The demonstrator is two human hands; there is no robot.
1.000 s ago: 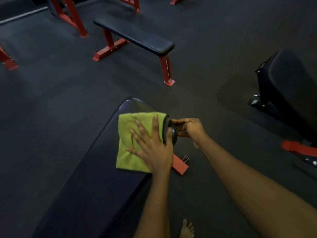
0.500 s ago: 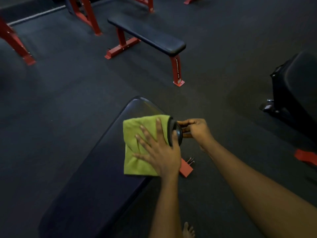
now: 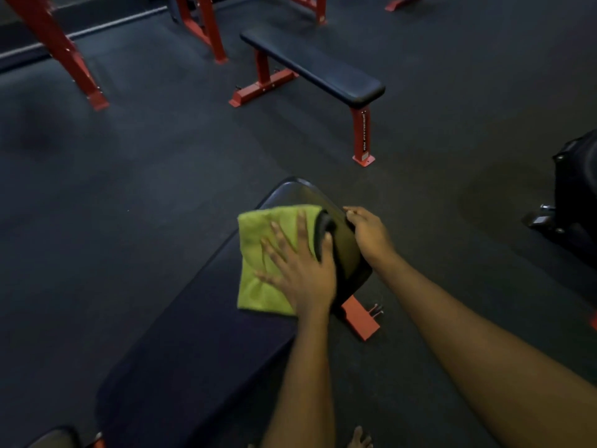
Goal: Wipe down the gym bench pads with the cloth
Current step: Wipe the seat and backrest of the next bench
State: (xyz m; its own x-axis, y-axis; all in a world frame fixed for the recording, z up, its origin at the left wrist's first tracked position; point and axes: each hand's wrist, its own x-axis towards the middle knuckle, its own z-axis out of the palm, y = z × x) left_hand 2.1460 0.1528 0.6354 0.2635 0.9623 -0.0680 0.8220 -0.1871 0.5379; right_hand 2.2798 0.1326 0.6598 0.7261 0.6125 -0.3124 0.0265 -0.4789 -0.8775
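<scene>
A yellow-green cloth [image 3: 258, 253] lies flat on the far end of the dark bench pad [image 3: 193, 350] in front of me. My left hand [image 3: 300, 273] presses on the cloth's right side with its fingers spread and straight. A dark rounded object [image 3: 323, 232] sits by its thumb; I cannot tell what it is. My right hand [image 3: 368, 236] is at the pad's right edge, fingers curled over it.
A second flat bench [image 3: 316, 67] on red legs stands on the dark floor ahead. Red rack legs [image 3: 58, 50] rise at the back left. A black padded machine [image 3: 575, 195] is at the right. This bench's red foot [image 3: 360, 320] sticks out below my hands. A bare foot [image 3: 358, 441] shows at the bottom.
My right hand left the dark round object and now curls on the pad's right edge. My left hand stays flat on the cloth. The view shifted, so everything sits further right.
</scene>
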